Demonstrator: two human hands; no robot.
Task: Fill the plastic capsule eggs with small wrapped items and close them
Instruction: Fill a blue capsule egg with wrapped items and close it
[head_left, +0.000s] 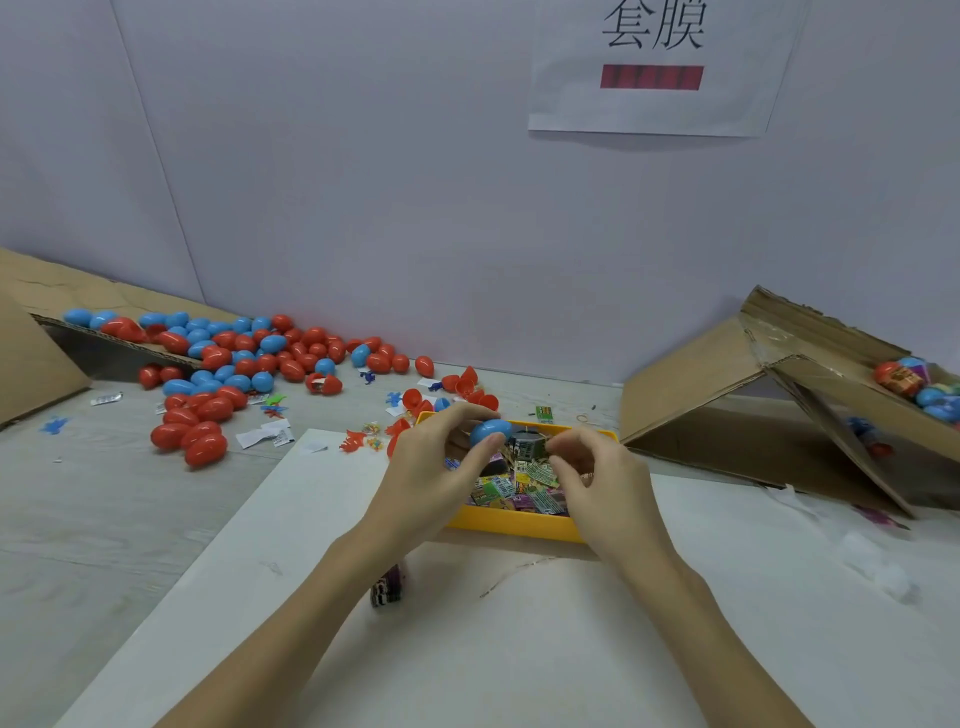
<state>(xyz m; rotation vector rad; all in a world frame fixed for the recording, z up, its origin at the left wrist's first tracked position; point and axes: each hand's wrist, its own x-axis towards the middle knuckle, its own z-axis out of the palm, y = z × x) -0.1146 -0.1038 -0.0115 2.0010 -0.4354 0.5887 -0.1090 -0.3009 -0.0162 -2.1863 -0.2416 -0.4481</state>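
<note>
While the left hand (431, 467) pinches a blue plastic capsule egg (490, 431) over a yellow plastic tray (511, 525) w/ small wrapped packets (524, 491), the right hand (597, 478) hovers, fingers curled; can't tell if it holds anything.

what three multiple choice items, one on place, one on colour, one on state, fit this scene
1. Where is the yellow tray?
A. under the hands
B. inside the right box
C. on the wall

2. What colour is the egg held by the left hand?
A. red
B. blue
C. green

3. What is the right hand doing?
A. lying flat on the table
B. gripping a red egg
C. hovering over the tray with fingers curled

Key: 1 A, the tray sits on the white board right below both hands. 2 B, the egg in the left fingers is blue. 3 C, the right fingers curl above the wrapped items; what they pinch, if anything, cannot be told.
</note>
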